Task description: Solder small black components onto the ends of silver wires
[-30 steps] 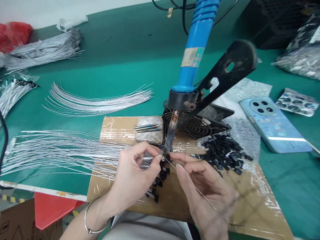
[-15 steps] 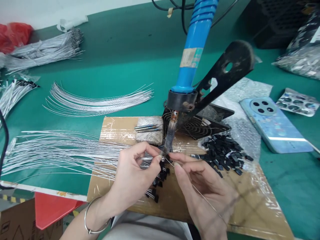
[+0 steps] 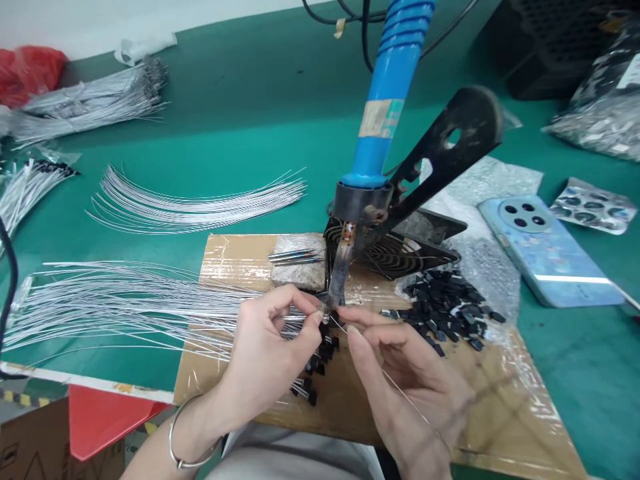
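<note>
A blue-handled soldering iron (image 3: 387,113) leans in a black stand (image 3: 440,157), its dark tip (image 3: 341,270) pointing down at my fingers. My left hand (image 3: 267,353) pinches a thin silver wire with a small black part at the iron's tip. My right hand (image 3: 400,373) pinches a fine solder wire (image 3: 400,397), its end touching the same spot. Small black components with leads (image 3: 315,363) lie just below my left fingers on the cardboard board (image 3: 500,413).
Fanned silver wires (image 3: 120,303) lie left of the board; another fan (image 3: 195,200) and bundles (image 3: 90,100) sit farther back. A heap of black components (image 3: 447,303) on plastic, a blue phone (image 3: 547,250), a grey block (image 3: 299,260) and a black fan grille (image 3: 395,253) surround the iron.
Almost nothing has moved; my right fingers have crept slightly toward the iron's tip, and the view has shifted a little.
</note>
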{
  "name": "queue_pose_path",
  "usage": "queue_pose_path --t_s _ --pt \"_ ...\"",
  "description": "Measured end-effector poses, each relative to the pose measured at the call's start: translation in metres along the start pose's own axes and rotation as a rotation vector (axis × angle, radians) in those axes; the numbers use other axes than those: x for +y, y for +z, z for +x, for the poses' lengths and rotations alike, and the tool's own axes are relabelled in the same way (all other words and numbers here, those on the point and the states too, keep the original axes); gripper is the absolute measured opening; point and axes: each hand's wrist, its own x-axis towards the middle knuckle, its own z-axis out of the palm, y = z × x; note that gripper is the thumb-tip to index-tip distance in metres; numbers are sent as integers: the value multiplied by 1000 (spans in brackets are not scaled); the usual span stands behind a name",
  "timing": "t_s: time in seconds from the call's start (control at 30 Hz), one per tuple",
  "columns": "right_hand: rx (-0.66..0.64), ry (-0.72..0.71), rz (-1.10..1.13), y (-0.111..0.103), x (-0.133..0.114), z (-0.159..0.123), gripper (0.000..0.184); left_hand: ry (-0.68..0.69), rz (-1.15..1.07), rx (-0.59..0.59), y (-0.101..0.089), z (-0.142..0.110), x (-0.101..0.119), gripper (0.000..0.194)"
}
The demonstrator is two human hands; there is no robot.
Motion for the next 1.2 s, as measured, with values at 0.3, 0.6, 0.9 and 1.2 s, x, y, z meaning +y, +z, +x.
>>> queue_pose_path --t_s 0.3,0.6,0.9,1.2 --pt "-10 -62 -23 0 1 0 12 21 32 4 -1 -2 -3 11" --pt "-15 -49 -37 0 3 -1 12 38 37 10 0 -2 -3 11" --pt "-5 -103 -51 1 1 0 13 66 21 1 0 -3 -5 12" --pt "10 -90 -76 0 2 -2 13 64 14 4 0 -3 -6 11"
